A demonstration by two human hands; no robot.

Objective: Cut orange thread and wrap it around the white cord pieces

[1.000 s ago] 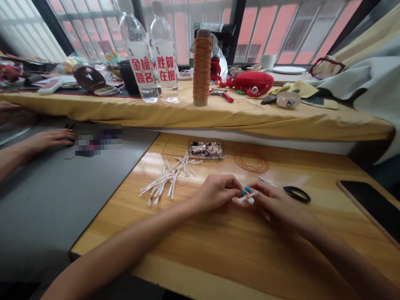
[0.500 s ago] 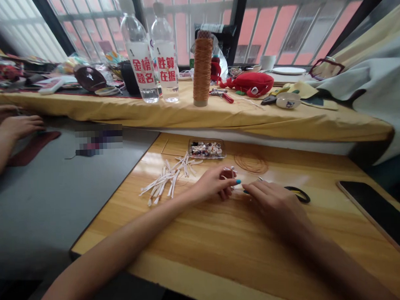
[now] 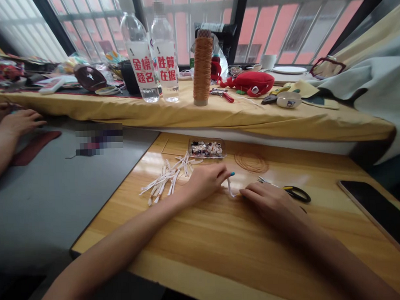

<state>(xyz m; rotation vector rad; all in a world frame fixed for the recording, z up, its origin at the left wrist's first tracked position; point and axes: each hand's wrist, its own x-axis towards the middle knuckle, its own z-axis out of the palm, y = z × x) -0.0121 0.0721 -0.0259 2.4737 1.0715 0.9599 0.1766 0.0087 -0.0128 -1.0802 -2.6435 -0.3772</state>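
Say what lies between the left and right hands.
In the head view, a thin white strip runs down from the left hand, then bends toward the right hand.

Barred windows (image 3: pixel 189 19) let daylight in, pinkish wall (image 3: pixel 283 35) outside; yellow-draped ledge (image 3: pixel 172 116) runs underneath; glossy wood worktop (image 3: pixel 216 241) sits beside a grey table (image 3: pixel 73 194)

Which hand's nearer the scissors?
Right. The right hand is close beside the scissors, on the wearer's side of them; the left hand is farther off, to their left.
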